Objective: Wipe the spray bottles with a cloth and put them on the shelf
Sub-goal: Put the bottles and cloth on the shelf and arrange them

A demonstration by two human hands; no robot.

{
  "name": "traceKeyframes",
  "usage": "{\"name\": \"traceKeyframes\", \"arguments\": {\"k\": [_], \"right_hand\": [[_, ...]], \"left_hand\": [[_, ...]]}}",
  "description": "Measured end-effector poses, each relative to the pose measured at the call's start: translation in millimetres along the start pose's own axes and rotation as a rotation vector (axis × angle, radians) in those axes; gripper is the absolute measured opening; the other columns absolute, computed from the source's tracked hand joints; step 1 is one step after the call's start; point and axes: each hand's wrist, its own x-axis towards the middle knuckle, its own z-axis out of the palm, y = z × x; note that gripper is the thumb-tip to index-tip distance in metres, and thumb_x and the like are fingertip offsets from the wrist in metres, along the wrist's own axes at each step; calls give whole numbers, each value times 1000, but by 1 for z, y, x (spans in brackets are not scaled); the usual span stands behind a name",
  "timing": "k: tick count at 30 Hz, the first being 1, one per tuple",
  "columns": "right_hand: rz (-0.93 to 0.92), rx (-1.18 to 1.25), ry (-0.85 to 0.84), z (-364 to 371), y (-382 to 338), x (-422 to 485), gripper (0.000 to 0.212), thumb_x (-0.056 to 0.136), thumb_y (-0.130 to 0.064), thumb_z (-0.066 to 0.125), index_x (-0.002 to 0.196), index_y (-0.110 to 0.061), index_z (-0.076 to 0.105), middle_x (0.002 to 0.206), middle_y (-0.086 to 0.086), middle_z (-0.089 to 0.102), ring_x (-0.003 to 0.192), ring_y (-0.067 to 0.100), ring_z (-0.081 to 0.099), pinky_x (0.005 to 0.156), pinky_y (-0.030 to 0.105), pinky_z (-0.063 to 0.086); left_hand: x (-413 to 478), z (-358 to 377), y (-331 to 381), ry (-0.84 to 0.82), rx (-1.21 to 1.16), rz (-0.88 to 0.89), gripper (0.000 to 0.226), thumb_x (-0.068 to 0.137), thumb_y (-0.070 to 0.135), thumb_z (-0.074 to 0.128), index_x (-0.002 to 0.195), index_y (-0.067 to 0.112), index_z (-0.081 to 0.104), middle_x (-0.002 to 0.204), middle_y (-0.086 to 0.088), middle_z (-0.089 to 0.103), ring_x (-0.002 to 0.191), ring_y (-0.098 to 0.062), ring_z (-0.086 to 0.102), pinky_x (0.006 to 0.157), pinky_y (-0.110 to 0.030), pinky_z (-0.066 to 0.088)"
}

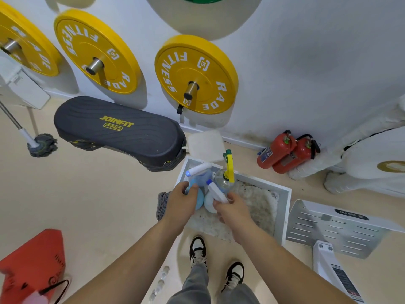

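Three spray bottles stand together at the near-left corner of a shallow white-framed tray on the floor. My left hand is closed around a blue bottle. My right hand grips the white spray head of a pale blue bottle. Behind them stand a blue bottle with a white spray head and a clear bottle with a yellow and green trigger. A grey ribbed cloth lies on the floor under my left wrist.
A black JOINFIT step platform lies left of the tray. Yellow weight plates hang on the wall. Two red fire extinguishers lie to the right, a perforated metal plate beside the tray, a red bag near left. My feet stand below the tray.
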Motion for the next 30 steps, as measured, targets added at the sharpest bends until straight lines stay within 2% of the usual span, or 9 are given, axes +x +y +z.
{"name": "traceKeyframes", "arguments": {"k": [3,6,8,11,16,21,24,27,30], "right_hand": [[102,-41,-16,-9,10,-9,17,97,-19,67,114,-16,63,99,8,65,83,23,62,70,35,53],[160,-41,-99,-12,22,-28,14,99,-22,66,110,-14,63,96,10,67,80,24,64,67,33,54],[155,-21,-170,-12,32,-42,14,99,-20,67,110,-11,65,96,13,70,80,26,66,70,35,56],[115,-17,-224,-9,56,-69,17,100,-21,67,112,-8,67,98,15,73,80,27,70,75,40,60],[16,49,-202,-12,116,-109,14,103,-22,62,106,-9,67,96,14,75,77,24,72,72,37,61],[101,11,-234,-3,162,-147,16,100,-22,63,111,-11,66,96,12,77,79,24,75,72,37,63],[101,-29,-269,12,177,-155,10,100,-19,62,106,-12,66,94,13,76,77,26,74,73,38,62],[120,-40,-262,31,206,-153,15,99,-19,63,109,-9,67,90,13,77,72,25,73,66,34,59],[165,-64,-249,60,243,-145,17,99,-19,63,109,-7,69,87,12,76,71,25,71,65,35,58]], "left_hand": [[-16,-11,-10,55,-72,-42,28,102,32,49,94,10,65,82,-17,69,58,-19,61,59,-32,54],[-44,-23,-30,157,-119,-38,18,103,18,52,92,9,63,81,0,66,58,-4,59,60,-20,50],[-65,-27,-50,195,-134,-53,12,101,14,54,95,10,64,85,1,64,72,-12,58,65,-24,47],[-106,-23,-84,181,-192,-109,12,99,12,56,95,17,66,91,-1,65,86,-21,60,81,-39,54],[-175,-4,-142,137,-263,-191,14,100,12,54,104,15,67,101,-1,69,89,-21,70,76,-37,55],[-231,-3,-188,84,-282,-260,15,98,10,53,105,13,67,98,-2,68,80,-19,68,72,-36,52],[-236,-8,-218,43,-281,-313,15,98,11,53,103,13,68,98,-3,68,79,-19,69,71,-35,51],[-233,-15,-259,24,-270,-368,16,98,15,50,97,16,66,94,-2,66,76,-19,68,68,-33,50],[-223,-28,-308,15,-245,-392,17,101,17,46,92,18,61,88,-5,59,75,-20,63,65,-30,46]]}}
